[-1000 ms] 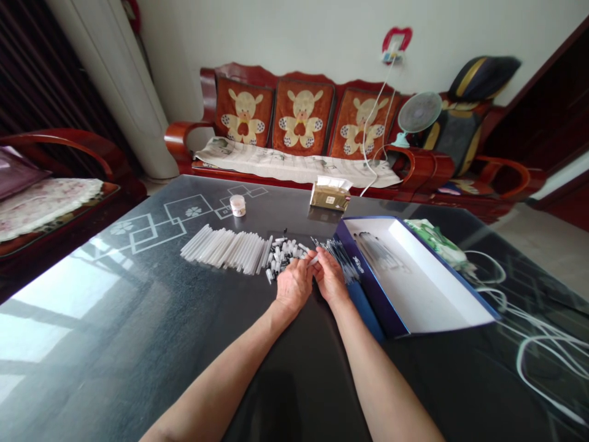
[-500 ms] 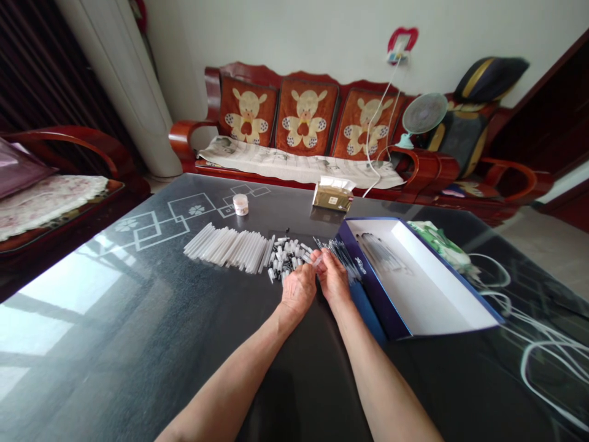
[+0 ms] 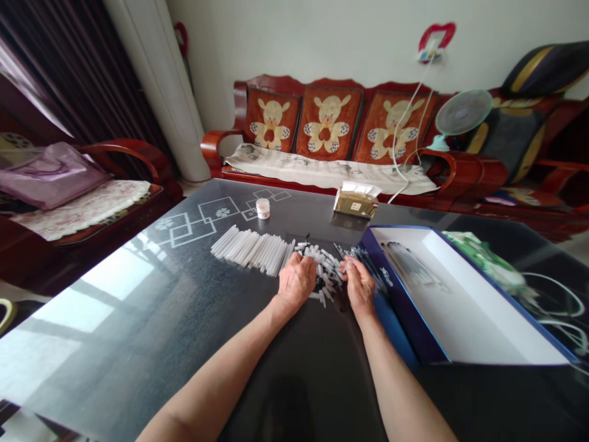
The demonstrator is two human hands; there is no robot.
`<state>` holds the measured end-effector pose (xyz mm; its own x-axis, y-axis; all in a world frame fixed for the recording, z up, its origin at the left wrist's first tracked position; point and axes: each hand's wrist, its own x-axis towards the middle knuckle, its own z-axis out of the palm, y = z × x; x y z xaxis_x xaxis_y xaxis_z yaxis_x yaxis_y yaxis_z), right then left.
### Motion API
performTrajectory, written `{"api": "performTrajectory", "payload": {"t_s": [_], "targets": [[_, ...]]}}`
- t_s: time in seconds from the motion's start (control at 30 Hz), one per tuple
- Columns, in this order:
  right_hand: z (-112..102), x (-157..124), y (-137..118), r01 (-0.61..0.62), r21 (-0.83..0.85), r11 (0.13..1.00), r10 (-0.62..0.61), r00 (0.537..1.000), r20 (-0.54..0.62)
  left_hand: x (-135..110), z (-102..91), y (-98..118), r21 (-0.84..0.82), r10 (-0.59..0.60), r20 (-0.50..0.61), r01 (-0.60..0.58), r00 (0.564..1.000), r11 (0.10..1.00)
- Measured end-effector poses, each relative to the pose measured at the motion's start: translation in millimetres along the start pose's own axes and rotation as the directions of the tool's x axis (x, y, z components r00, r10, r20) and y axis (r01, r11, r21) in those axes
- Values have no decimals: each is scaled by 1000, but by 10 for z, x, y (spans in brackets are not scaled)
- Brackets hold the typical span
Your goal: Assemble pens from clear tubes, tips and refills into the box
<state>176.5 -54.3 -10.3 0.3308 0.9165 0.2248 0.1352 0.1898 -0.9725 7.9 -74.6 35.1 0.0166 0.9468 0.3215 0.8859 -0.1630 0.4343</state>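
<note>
My left hand (image 3: 298, 283) is closed, knuckles up, by the right end of a row of translucent white pen barrels (image 3: 253, 250). Its fingertips are hidden, so I cannot see what they hold. Between my two hands lies a loose pile of small white and black pen caps (image 3: 327, 264). My right hand (image 3: 359, 286) pinches a small translucent plastic piece, probably a pen cap, between thumb and fingers. Just beyond it, thin dark pen refills (image 3: 368, 261) lie against the side of a blue box (image 3: 400, 301).
Several slim clear pens (image 3: 414, 264) lie inside the white-lined box. A green and white packet (image 3: 483, 258) and white cables (image 3: 559, 298) are to its right. A tissue box (image 3: 355, 201) and small round jar (image 3: 263, 209) stand farther back on the dark glossy table (image 3: 151, 344).
My hands were together at the small clear piece and have parted. The left has moved toward the pen barrels; the right stays near the refills. The view has turned left.
</note>
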Motion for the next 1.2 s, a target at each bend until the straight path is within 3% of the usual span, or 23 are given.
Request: {"api": "performTrajectory", "payload": {"t_s": [0.17,0.3,0.47,0.77,0.93,1.03,1.1,1.2], "targets": [[33,26,26,-26,2,1000,26,1000,-9,408,-386,-842,114,-169,-118,182,979,977],[48,53,54,-27,4,1000,27,1000,5,682,-638,-1483,195,-361,-149,386,920,902],[59,61,79,-34,-31,999,35,999,7,807,-685,-1840,194,-500,-140,519,855,832],[62,49,98,-32,-38,999,33,999,26,773,-696,-1832,175,-496,-96,505,863,845],[64,40,91,-14,-34,999,15,1000,24,689,-666,-1706,183,-428,-184,459,885,869],[69,32,64,13,-32,999,-13,1000,-5,485,-475,-1413,186,-217,-224,260,950,948],[70,13,32,93,-53,994,-95,995,-37,298,-293,-1170,187,-42,-190,78,981,979],[71,-45,-23,244,-109,964,-251,966,-65,47,-48,-889,164,171,-121,-150,978,975]]}}
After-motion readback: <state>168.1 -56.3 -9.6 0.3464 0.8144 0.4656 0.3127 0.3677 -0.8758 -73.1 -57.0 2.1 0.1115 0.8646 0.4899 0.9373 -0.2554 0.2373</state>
